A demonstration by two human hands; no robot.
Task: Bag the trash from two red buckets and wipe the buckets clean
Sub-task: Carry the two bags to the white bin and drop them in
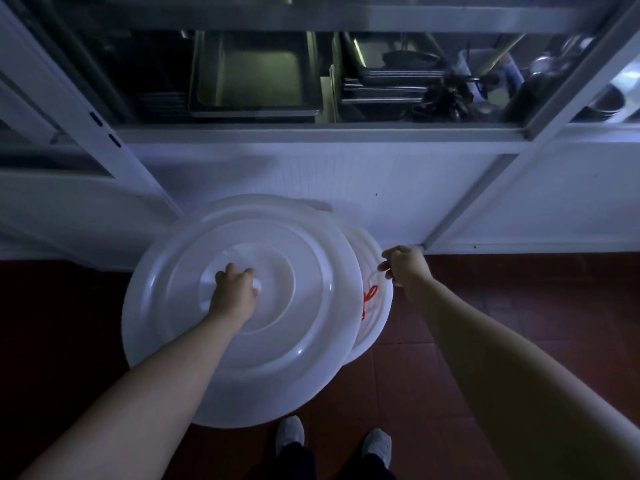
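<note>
Head view looked straight down at my own two white shoes on the dark red tiled floor, and I worked outward from there. Just beyond the toes, a large white round lid filled the middle of the picture, tilted a little and overlapping a second white lid that showed past its right edge. My left hand sat at the centre of the big lid, and its grip was curled round the white knob there. My right hand was at the right rim of the second lid, its fingers pinched on a thin pale loop; an orange-red cord lay on that lid just below the loop. I could not see the red buckets themselves; whatever stood beneath the lids was covered. Behind them rose a white panelled wall under a steel-framed bench. Farthest off, on the shelf inside the frame, were a big steel tray, a stack of shallower steel trays to its right, and dim utensils too dark to name.
</note>
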